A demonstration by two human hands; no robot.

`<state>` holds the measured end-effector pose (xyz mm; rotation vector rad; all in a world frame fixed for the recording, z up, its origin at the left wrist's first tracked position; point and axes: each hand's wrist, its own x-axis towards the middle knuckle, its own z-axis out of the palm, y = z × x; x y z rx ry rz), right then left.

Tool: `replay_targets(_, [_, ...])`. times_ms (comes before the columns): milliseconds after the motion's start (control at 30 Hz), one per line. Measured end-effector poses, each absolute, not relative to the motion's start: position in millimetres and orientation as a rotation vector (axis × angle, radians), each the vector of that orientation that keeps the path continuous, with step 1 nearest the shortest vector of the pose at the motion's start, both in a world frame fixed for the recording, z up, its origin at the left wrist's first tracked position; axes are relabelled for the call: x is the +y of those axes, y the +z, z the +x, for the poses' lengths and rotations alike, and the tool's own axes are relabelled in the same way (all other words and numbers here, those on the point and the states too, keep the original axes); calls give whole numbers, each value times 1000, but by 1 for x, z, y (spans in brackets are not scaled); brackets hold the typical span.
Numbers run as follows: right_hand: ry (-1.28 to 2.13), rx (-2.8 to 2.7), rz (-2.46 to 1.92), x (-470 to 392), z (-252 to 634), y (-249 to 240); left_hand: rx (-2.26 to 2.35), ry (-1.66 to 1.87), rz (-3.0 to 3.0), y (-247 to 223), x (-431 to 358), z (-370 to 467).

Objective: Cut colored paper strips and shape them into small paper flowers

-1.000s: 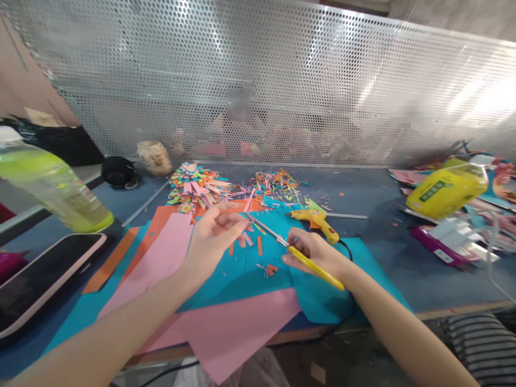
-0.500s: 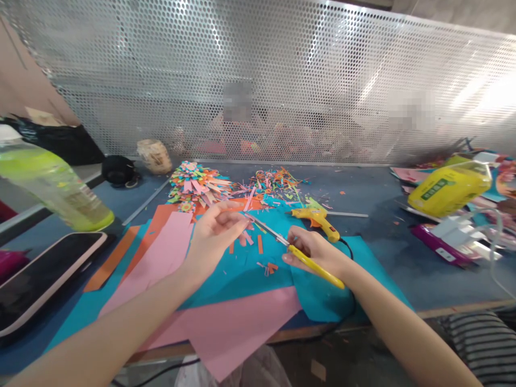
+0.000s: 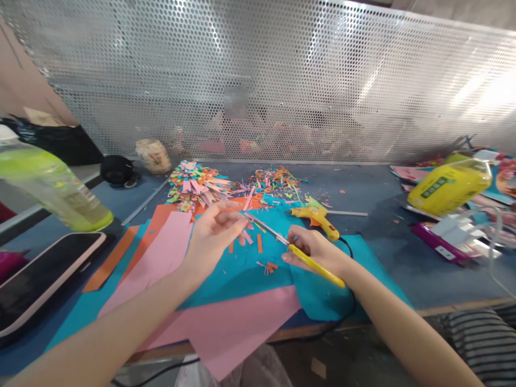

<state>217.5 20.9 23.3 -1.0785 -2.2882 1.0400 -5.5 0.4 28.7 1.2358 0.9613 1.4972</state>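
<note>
While the right hand point(image 3: 308, 250) grips yellow-handled scissors point(image 3: 300, 255), the left hand point(image 3: 221, 228) pinches pink paper above the desk's middle point(image 3: 382, 226).

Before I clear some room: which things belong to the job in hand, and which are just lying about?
In the job:
- yellow-handled scissors, in the right hand
- left hand, pinched at the blade tips
- coloured sheets and cut strips
- glue gun, probably

Lying about:
- green bottle
- yellow bottle
- black device
- round black object
</note>
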Motion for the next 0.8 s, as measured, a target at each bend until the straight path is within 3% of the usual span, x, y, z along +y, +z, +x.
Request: replay_targets(800, [1004,-2286,-1110,20,218,24,975,1497,1233,26,2,-7])
